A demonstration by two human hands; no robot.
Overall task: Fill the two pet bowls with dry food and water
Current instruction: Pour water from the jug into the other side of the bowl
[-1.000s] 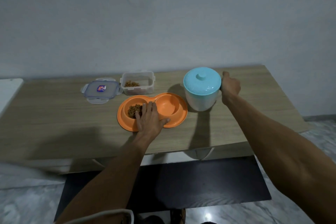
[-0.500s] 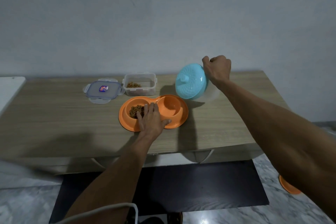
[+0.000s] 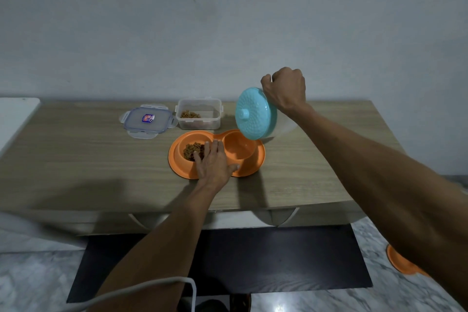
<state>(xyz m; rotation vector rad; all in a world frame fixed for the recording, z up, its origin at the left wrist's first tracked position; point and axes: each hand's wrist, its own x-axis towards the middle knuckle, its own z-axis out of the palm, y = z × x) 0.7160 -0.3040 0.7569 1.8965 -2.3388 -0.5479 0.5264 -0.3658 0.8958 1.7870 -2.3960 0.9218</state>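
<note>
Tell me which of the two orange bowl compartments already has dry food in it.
The left compartment, partly under the left hand, holds brown kibble. The right compartment, below the tilted blue-lidded jug gripped by the right hand, has no kibble.

An orange double pet bowl is set on a wooden tabletop. Its left well is partly filled with brown dry food; whether anything lies in the right well cannot be told. The left hand is laid flat, fingers spread, on the bowl's near rim and middle ridge. A white jug with a turquoise lid is held tipped steeply over the right well by the right hand, which is closed in a fist at the jug's far side. Behind the bowl, a clear food container holding some kibble is placed, with its detached clip lid lying flat just to its left.
</note>
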